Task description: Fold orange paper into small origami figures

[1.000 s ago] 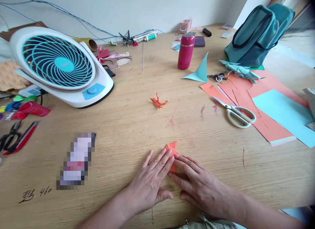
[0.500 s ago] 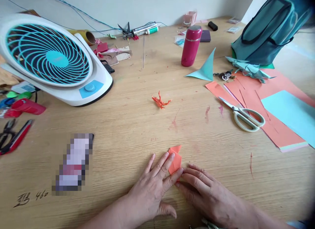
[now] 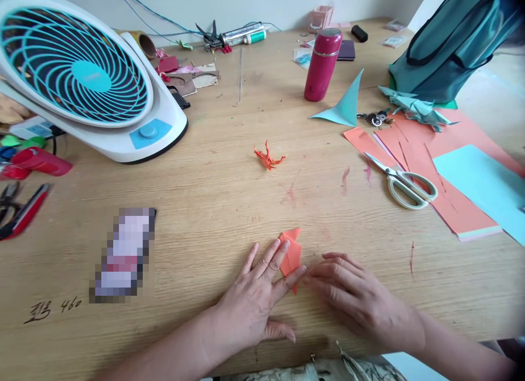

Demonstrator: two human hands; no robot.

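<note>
A small folded piece of orange paper (image 3: pixel 292 255) lies on the wooden table before me. My left hand (image 3: pixel 254 293) rests flat across its left side, fingers spread and thumb stretched out to the right. A narrow tip of the paper shows below my left index finger. Close by on the right is my right hand (image 3: pixel 353 291), its fingers loosely bent and slightly apart with nothing visible in them. Its fingertips are near the paper's lower right edge; its thumb is hidden. Farther back sits a small orange-red folded paper figure (image 3: pixel 268 157).
White scissors (image 3: pixel 404 181) lie over orange sheets (image 3: pixel 459 206) and a light blue sheet (image 3: pixel 479 179) at right. Behind them are a teal folded paper (image 3: pixel 342 107), a magenta flask (image 3: pixel 323 66) and a bag (image 3: pixel 447 53). A fan (image 3: pixel 164 118) and a blurred phone-like object (image 3: pixel 125 250) are left.
My right hand has drawn slightly away from the paper, uncovering its lower tip. My left hand stays pressed on it. The view has shifted a little.
</note>
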